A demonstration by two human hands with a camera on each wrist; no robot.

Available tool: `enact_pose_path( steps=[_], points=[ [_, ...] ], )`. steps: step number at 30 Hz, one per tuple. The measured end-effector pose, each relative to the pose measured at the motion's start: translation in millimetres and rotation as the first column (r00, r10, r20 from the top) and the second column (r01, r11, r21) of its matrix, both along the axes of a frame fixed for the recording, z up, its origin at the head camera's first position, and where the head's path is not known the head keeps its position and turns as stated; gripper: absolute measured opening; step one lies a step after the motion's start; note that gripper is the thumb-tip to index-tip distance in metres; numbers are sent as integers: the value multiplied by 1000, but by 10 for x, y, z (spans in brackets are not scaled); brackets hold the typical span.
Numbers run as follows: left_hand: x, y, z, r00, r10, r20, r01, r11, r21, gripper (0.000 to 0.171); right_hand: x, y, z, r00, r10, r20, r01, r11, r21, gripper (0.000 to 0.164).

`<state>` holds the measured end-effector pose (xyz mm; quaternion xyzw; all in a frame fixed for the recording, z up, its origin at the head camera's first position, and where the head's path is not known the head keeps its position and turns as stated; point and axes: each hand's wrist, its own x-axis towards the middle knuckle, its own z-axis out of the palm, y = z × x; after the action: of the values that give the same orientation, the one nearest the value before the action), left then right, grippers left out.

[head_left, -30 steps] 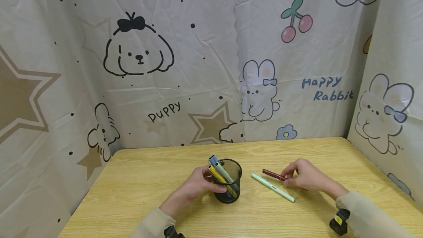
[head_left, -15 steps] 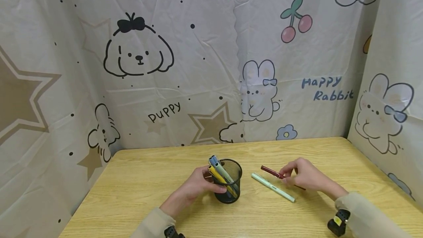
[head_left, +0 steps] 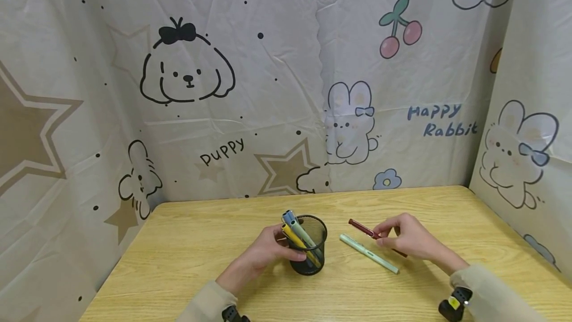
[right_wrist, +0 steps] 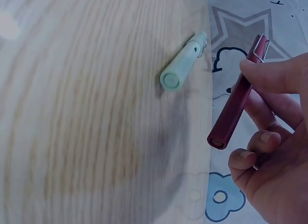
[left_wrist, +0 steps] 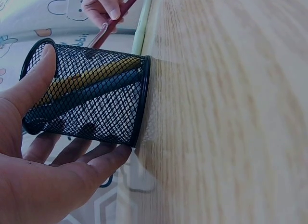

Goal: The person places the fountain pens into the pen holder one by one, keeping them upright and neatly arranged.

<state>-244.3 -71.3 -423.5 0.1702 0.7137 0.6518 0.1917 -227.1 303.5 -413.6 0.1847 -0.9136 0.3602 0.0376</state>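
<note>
A black mesh pen cup (head_left: 318, 232) stands upright on the table, with my left hand (head_left: 268, 250) gripping it from the left, thumb across its front. Inside lean a yellow pen (head_left: 292, 235), a blue pen (head_left: 288, 215) and a green pen (head_left: 304, 232). My right hand (head_left: 411, 235) pinches a dark red pen (head_left: 364, 228) between thumb and fingers; in the right wrist view the red pen (right_wrist: 236, 106) has a metal clip and shows raised above the tabletop. Just in front of it, a mint green pen (head_left: 368, 253) lies on the table.
The wooden table (head_left: 214, 222) reaches back to a patterned cloth (head_left: 268, 88) that hangs behind it and along both sides. Both wrists wear black straps with small cameras.
My right hand has lifted the red pen slightly and carried it a little to the left. My left hand and the pen cup have stayed in place.
</note>
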Motion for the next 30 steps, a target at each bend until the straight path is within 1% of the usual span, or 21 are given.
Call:
enact_pose_path(
  steps=[5, 10, 15, 19, 25, 30],
  points=[
    [7, -4, 2, 1000, 11, 0, -11, 1000, -12, 71, 10, -45, 23, 1000, -4, -3, 3, 1000, -27, 16],
    [8, -5, -6, 1000, 15, -7, -15, 1000, -21, 71, 23, -107, 53, 1000, -3, 5, 3, 998, -68, 16],
    [11, -1, -9, 1000, 9, -2, -9, 1000, -10, 73, 33, -167, 72, 999, -32, 4, 32, 996, -86, 18],
    [9, 1, -10, 1000, 9, 2, -9, 1000, -11, 76, 34, -205, 84, 998, -55, 18, 56, 993, -104, 19],
    [4, -4, -16, 1000, 15, -1, -15, 1000, -14, 76, 45, -266, 124, 997, -50, 55, 59, 984, -168, 22],
    [-2, -8, -15, 1000, 15, -1, -15, 1000, -16, 72, 57, -330, 174, 997, -43, 70, 56, 977, -205, 24]
  ],
)
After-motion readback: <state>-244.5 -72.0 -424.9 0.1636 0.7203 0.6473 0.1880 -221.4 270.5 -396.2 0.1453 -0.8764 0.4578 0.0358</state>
